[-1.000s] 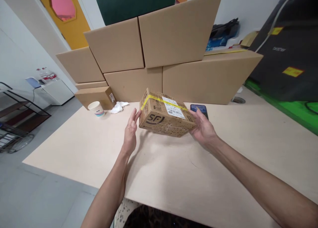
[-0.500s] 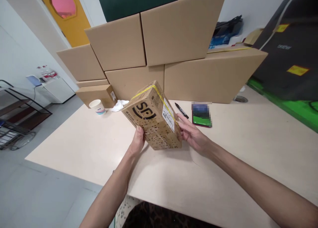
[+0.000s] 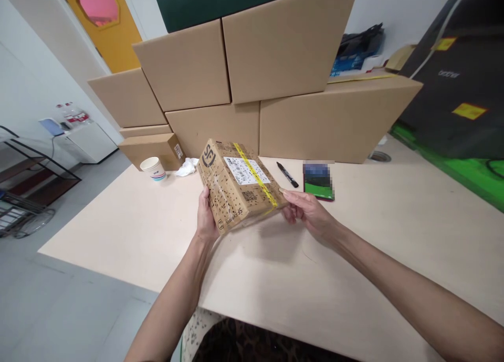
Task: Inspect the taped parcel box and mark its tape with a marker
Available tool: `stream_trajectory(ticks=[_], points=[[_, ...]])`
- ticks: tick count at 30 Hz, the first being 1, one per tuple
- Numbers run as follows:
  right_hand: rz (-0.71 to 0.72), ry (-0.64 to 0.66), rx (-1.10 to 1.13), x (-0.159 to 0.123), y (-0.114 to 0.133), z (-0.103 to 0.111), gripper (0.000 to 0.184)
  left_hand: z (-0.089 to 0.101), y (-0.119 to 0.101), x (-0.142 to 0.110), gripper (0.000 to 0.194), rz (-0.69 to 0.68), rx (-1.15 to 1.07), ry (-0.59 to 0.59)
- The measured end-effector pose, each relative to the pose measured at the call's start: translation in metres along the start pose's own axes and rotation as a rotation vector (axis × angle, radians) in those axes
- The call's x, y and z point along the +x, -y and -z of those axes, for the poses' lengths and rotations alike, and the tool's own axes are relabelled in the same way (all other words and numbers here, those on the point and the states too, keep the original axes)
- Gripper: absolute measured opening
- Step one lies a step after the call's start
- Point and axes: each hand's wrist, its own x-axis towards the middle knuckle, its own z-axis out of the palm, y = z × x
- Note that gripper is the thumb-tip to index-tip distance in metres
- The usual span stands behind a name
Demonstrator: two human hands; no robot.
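Observation:
A small brown printed parcel (image 3: pixel 236 186) with a white label and a yellow tape band is held above the pale table (image 3: pixel 354 262), its labelled face turned up towards me. My left hand (image 3: pixel 207 220) grips its near left corner. My right hand (image 3: pixel 309 215) holds its right end from below, fingers under the edge. Both arms reach in from the bottom of the view.
A black marker (image 3: pixel 287 174) and a phone (image 3: pixel 318 181) lie just right of the parcel. A paper cup (image 3: pixel 153 168) and crumpled tissue (image 3: pixel 187 166) sit at the left. Large cardboard boxes (image 3: pixel 283 52) are stacked along the table's far side. A metal rack (image 3: pixel 23 194) stands left.
The parcel was lifted off the table and turned in both hands: its logo side swung round, and now the labelled face points up. The marker and phone behind it came into view.

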Motion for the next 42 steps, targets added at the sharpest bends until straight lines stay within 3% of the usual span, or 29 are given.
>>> stream_trajectory(ticks=[4, 8, 14, 17, 25, 31, 37, 42], points=[[0.031, -0.119, 0.018, 0.004, -0.001, 0.000, 0.059, 0.001, 0.006, 0.002, 0.078, 0.031, 0.041, 0.065], [0.140, -0.150, 0.030, 0.006, 0.002, 0.002, 0.052, -0.004, 0.007, 0.000, 0.085, 0.017, -0.022, 0.116], [0.323, -0.054, -0.020, -0.001, 0.011, 0.004, 0.044, -0.017, -0.004, -0.005, 0.071, 0.186, -0.307, -0.012], [0.369, -0.055, -0.018, -0.003, 0.014, 0.003, 0.044, -0.019, -0.007, -0.005, 0.075, 0.220, -0.367, -0.018], [0.518, -0.144, -0.079, 0.002, 0.036, 0.000, 0.050, -0.009, 0.002, -0.002, 0.083, 0.263, -0.182, 0.163], [0.531, -0.199, -0.167, 0.025, 0.053, -0.006, 0.071, -0.005, 0.008, -0.002, 0.070, 0.332, -0.100, 0.228], [0.448, -0.255, -0.148, 0.044, 0.048, -0.011, 0.084, 0.005, 0.018, 0.002, 0.084, 0.143, 0.089, 0.265], [0.391, -0.259, -0.181, 0.043, 0.042, -0.002, 0.076, 0.015, 0.019, 0.002, 0.086, -0.106, 0.561, 0.138]])
